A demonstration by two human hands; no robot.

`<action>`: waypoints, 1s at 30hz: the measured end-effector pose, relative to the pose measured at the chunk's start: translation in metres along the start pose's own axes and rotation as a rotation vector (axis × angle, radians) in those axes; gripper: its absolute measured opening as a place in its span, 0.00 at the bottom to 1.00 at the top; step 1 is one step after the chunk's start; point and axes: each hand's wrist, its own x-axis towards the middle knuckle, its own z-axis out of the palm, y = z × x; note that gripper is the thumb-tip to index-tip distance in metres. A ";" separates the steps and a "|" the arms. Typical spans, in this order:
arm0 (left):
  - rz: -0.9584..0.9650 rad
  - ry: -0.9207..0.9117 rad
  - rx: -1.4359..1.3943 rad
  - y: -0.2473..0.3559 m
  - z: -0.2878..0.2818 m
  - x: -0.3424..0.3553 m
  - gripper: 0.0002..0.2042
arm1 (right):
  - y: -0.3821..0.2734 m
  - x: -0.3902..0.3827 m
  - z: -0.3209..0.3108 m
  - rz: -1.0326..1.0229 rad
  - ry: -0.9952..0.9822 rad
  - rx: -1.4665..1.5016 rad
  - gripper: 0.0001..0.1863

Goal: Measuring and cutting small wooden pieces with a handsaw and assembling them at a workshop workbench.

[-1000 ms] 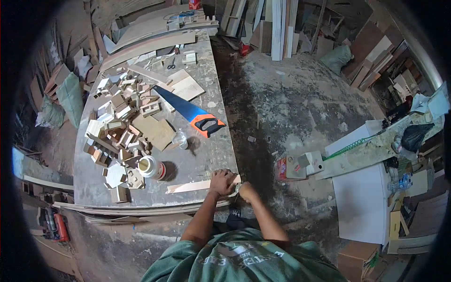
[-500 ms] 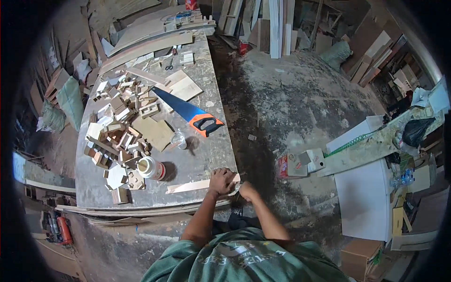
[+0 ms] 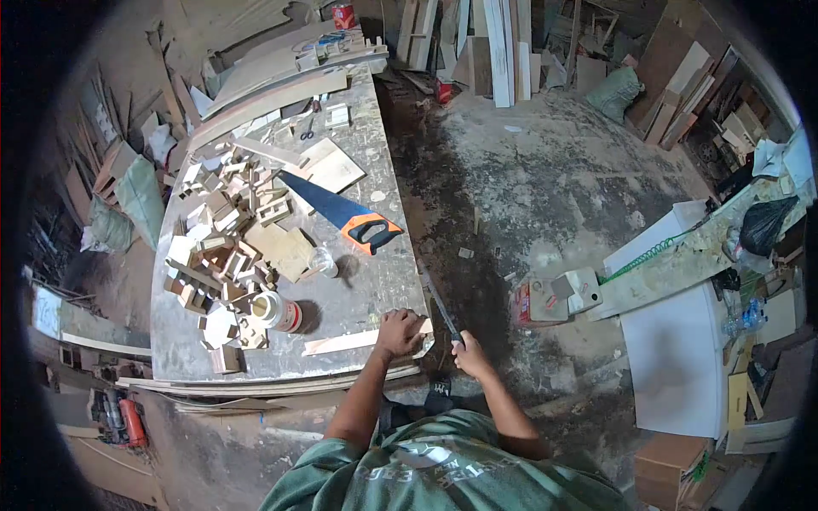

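Note:
My left hand (image 3: 397, 333) presses a pale wooden strip (image 3: 341, 342) down on the workbench (image 3: 375, 289), by its near right corner. The strip's right end reaches the bench edge, partly under my fingers. My right hand (image 3: 469, 353), just off that edge, is closed round the dark handle of a long, narrow grey file-like tool (image 3: 440, 301). The tool slants up and away to the left, alongside the bench. On the bench beyond my hands lie a handsaw (image 3: 341, 207) with an orange and black handle, a clear cup (image 3: 323, 262) and a white tub (image 3: 277, 312).
A heap of small wood blocks (image 3: 226, 243) covers the bench's left side. Farther up lie scissors (image 3: 308, 134) and flat boards (image 3: 331, 166). On the right stand a red box (image 3: 537, 304) and a long plank (image 3: 665, 264) with a green coiled hose.
My right hand has moved slightly right, and the long grey tool now shows extending from it. My left hand stays on the strip. The whole view has shifted a little.

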 end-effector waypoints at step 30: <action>-0.081 0.076 0.145 0.021 -0.009 -0.021 0.28 | -0.008 -0.017 -0.017 -0.388 0.024 -0.235 0.25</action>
